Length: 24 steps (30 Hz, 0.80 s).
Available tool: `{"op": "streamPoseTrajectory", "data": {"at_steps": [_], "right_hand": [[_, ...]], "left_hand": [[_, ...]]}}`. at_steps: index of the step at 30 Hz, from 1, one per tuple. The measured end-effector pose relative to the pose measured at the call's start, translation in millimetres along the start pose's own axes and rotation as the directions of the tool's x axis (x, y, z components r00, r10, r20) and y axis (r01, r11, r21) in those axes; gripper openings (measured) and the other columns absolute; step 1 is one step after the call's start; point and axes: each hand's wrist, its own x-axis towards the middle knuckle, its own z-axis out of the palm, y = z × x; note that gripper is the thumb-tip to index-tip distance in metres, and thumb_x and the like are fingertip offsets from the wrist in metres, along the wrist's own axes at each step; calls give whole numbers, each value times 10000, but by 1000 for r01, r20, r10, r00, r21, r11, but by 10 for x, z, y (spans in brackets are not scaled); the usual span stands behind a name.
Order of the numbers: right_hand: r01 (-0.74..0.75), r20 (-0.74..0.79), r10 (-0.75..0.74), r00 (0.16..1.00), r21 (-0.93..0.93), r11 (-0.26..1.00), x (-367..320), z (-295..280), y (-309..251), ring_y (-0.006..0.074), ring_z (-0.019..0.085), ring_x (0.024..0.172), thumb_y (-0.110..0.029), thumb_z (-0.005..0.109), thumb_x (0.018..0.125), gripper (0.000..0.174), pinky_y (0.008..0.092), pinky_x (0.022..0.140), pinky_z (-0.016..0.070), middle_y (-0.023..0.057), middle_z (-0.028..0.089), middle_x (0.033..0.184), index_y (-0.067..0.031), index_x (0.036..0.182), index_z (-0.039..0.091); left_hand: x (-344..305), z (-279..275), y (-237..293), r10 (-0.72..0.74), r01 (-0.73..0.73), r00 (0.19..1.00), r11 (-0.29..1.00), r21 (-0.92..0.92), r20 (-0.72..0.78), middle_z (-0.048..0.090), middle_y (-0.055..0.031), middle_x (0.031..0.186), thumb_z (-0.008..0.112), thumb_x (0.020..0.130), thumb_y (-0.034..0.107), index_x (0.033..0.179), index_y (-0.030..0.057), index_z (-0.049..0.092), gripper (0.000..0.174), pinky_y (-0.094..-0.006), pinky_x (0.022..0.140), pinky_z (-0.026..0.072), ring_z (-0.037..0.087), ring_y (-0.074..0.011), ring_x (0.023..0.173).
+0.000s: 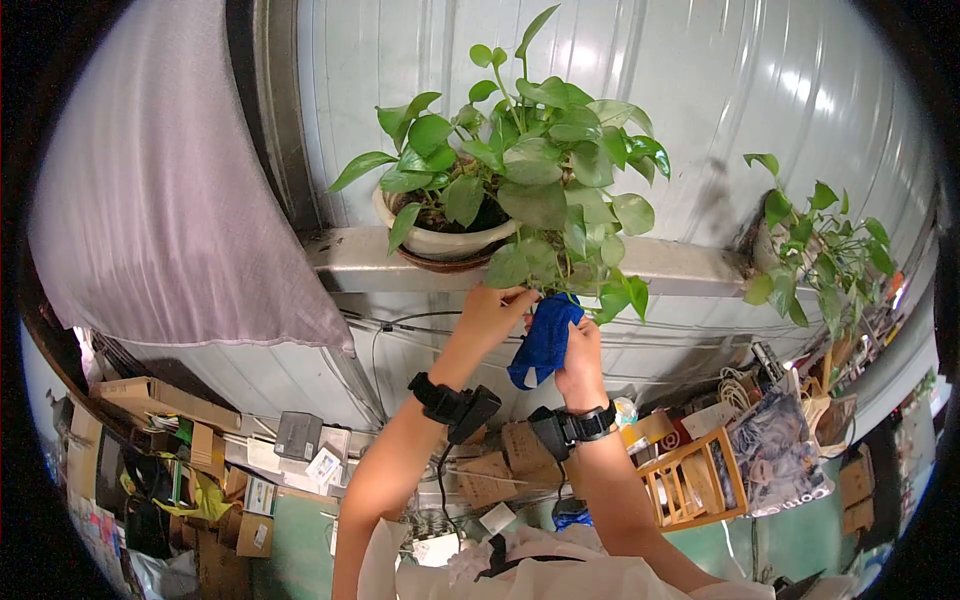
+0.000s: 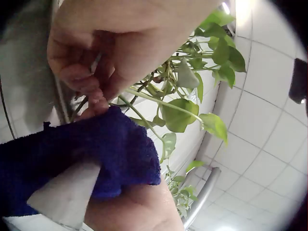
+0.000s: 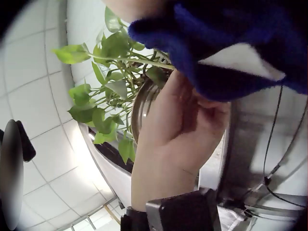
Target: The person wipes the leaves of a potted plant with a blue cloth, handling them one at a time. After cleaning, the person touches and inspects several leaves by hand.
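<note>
A leafy green potted plant (image 1: pixel 540 150) stands in a cream pot (image 1: pixel 450 243) on a wall ledge, its vines hanging over the front. My left hand (image 1: pixel 492 318) is below the pot, fingers curled and pinching a vine stem (image 2: pixel 137 94) beside the cloth. My right hand (image 1: pixel 580 360) grips a blue cloth (image 1: pixel 545 342) just under the hanging leaves. A white triangular patch (image 2: pixel 67 192) shows on the cloth. In the right wrist view the cloth (image 3: pixel 192 62) covers the tips of the left hand's fingers.
Another potted plant (image 1: pixel 820 240) sits farther right along the ledge (image 1: pixel 680 262). A pale curtain (image 1: pixel 190 190) hangs at left. Dark cables (image 1: pixel 420 318) run along the wall below. Cardboard boxes (image 1: pixel 490 478), a wooden chair (image 1: pixel 695 480) and clutter stand on the floor.
</note>
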Motion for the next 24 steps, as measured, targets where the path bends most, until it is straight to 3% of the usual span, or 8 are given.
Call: {"op": "streamPoseTrajectory", "data": {"at_steps": [4,7,16,19,24], "right_hand": [[-16,-23,15,1000,-31,999,-31,31,-47,152,603,638,-80,457,848,165,252,555,485,108,631,781,24,899,575],[0,-18,-1,1000,-20,1000,-32,33,-24,173,615,669,-116,473,835,180,264,582,499,125,631,794,13,913,572],[-2,150,13,989,-74,997,-3,-108,-29,174,616,747,-76,443,829,199,269,637,501,132,625,856,22,956,561],[-59,61,60,996,-32,998,-33,-63,-54,174,615,738,-83,443,837,199,271,634,503,132,626,853,22,958,560],[-40,78,44,996,-47,998,-34,-93,-67,175,615,740,-91,446,839,200,275,638,505,132,626,854,21,960,559]], "left_hand": [[60,46,10,-74,74,997,997,7,31,600,-31,620,563,797,353,838,17,655,350,-224,501,421,537,-90,536],[81,82,26,-109,114,993,988,-101,49,588,-20,612,585,783,358,834,-4,649,371,-216,503,410,534,-86,550],[60,57,51,-63,98,991,946,-308,122,586,-11,618,642,743,332,854,21,657,330,-201,437,343,511,-69,523],[55,68,89,-84,117,990,944,-309,117,586,-11,617,652,739,320,855,20,656,322,-194,436,339,499,-65,515],[77,131,30,-65,82,996,948,-309,66,590,-18,622,654,743,301,847,10,653,309,-193,437,345,498,-64,512]]}}
